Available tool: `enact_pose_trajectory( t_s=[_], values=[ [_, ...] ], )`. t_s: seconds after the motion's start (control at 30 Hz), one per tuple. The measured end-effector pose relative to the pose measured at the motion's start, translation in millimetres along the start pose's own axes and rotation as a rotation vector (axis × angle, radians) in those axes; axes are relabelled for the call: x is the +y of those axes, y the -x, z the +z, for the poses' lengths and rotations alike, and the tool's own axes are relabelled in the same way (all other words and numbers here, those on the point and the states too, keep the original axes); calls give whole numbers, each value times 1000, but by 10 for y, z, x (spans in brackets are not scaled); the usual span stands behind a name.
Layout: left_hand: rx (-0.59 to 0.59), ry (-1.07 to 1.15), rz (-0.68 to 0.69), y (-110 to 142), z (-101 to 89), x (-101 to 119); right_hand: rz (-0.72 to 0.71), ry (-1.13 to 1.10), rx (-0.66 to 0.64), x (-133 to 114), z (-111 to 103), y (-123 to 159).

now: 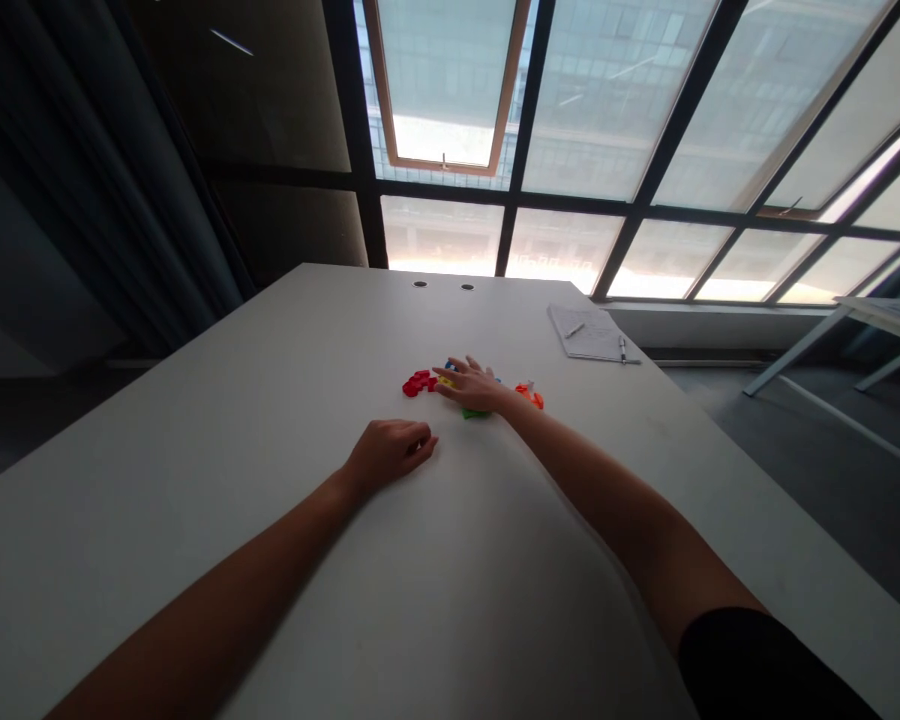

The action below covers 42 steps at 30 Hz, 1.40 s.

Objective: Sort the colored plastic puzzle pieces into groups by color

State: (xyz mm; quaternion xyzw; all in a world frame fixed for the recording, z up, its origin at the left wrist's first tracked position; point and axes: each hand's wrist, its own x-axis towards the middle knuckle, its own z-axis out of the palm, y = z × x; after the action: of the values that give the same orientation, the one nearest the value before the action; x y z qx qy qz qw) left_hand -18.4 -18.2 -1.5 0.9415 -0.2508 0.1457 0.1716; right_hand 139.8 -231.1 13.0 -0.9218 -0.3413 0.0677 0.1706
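Observation:
My right hand [474,386] is stretched over a small group of brightly coloured plastic pieces, its fingers spread and pointing left. Red pieces [420,382] lie just left of its fingertips. A green piece [475,412] shows below the palm, and orange pieces [531,395] sit to the right of the wrist. Bits of yellow and blue peek out around the fingers; the hand hides the rest, so their exact shapes cannot be made out. Nearer to me, my left hand [394,452] rests on the table with its fingers curled in, apart from the pieces. Nothing shows in it.
The white table [307,360] has two round cable holes near its far edge. Paper sheets [589,332] with a pen [622,349] and another pen on them lie at the back right. Beyond are large windows, a dark curtain at left and another table [885,315] at right.

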Motion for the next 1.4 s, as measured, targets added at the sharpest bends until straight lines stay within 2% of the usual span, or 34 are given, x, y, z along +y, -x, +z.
enact_pose_trajectory(
  t_s=[0.07,0.13,0.17,0.23,0.3,0.4,0.5,0.67,0.83,0.93,1.07,1.23,1.3,1.4],
  values=[
    [24,1,25,30,-11,-13,-147,-68,85,-33,-24,136],
    [31,0,31,37,-16,-15,-222,-93,227,95,-82,316],
    [29,-2,35,31,-13,-11,-196,-83,291,211,-113,419],
    [6,-12,58,6,1,10,-36,-22,367,496,-152,637],
    [-43,-38,104,-25,24,41,109,45,321,758,-143,844],
    [-106,-72,157,-58,52,80,185,90,212,930,-52,1046],
    [-116,-77,138,-65,60,88,162,99,163,804,55,1049],
    [-75,-82,119,-68,68,69,115,81,135,309,198,771],
    [-36,-74,118,-66,58,53,72,67,190,-141,388,500],
    [17,-67,97,-32,32,23,-14,-64,202,-242,457,423],
    [40,-98,93,22,-5,30,-186,-226,307,-51,446,512],
    [33,-164,163,-35,32,243,-87,-93,404,437,395,976],
    [34,-177,187,-134,94,341,-63,-12,427,582,384,1181],
    [-36,-211,174,-383,218,430,-18,27,501,680,372,1359]
  ],
)
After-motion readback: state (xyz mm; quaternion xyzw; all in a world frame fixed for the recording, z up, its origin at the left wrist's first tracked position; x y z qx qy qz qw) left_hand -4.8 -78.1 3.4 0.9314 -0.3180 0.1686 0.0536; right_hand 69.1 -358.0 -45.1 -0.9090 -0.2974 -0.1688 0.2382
